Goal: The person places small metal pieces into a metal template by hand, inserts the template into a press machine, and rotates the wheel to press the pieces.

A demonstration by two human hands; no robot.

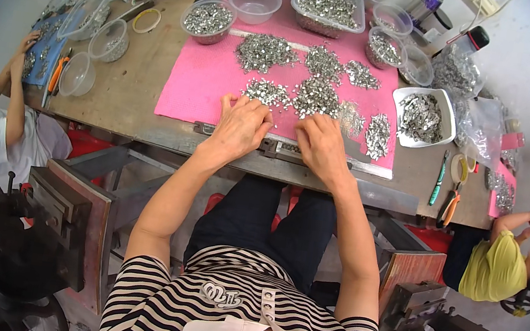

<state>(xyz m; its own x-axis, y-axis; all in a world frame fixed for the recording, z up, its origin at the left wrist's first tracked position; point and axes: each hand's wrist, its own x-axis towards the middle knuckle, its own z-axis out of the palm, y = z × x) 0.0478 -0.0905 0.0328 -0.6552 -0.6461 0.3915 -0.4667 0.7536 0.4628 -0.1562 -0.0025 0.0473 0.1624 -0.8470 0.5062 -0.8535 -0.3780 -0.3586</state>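
My left hand is closed, its fingers bent down at the near edge of a loose pile of small silvery metal pieces. Opposite it, my right hand curls its fingers together beside a denser pile. Whatever either set of fingertips pinches is too small or hidden to make out. Between and below the hands lies a narrow dark metal bar fixture with a row of small pieces along it, at the front edge of the pink mat. More piles lie farther back on the mat.
Tubs of metal pieces and an empty clear bowl stand behind. To the right are a white square dish, a green-handled tool and orange-handled pliers. Other people sit at left and right.
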